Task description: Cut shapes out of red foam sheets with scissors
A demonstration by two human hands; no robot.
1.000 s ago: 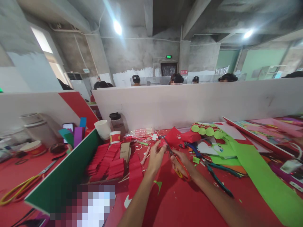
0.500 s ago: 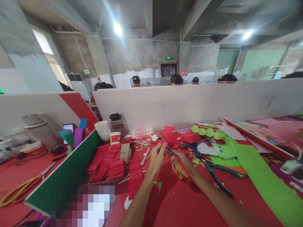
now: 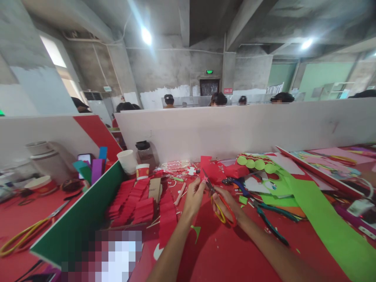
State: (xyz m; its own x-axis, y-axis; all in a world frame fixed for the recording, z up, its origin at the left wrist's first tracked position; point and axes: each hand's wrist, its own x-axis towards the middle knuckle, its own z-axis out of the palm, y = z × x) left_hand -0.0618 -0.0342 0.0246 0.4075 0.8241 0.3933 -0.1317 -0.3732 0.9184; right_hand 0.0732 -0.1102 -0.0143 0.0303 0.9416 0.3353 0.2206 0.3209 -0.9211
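Observation:
My left hand (image 3: 194, 196) is pinched around a small red paper piece with pale edges (image 3: 205, 178). Close beside it, my right hand (image 3: 225, 200) grips scissors (image 3: 221, 207) with one red and one yellow handle loop. Their blades point up and left, right at the paper piece; whether they touch it is hard to see. Just beyond the blade tips is a larger piece of red paper (image 3: 216, 173); I cannot tell whether it is held or lying loose. A white-and-red cutout (image 3: 192, 171) lies behind my left hand.
Stacked red paper pieces (image 3: 129, 201) lie left, beside a green divider (image 3: 79, 215). Teal-handled pliers (image 3: 272, 215) and a long green sheet (image 3: 329, 219) lie right. A white cup (image 3: 127, 161) and a dark-lidded bottle (image 3: 145, 153) stand by the white partition (image 3: 235, 129). People sit beyond it.
My hands stay almost in place, with the scissors shifted very slightly. The larger red paper past the blades shows a different outline. At far right, a pink sheet has moved and yellow-handled scissors show there.

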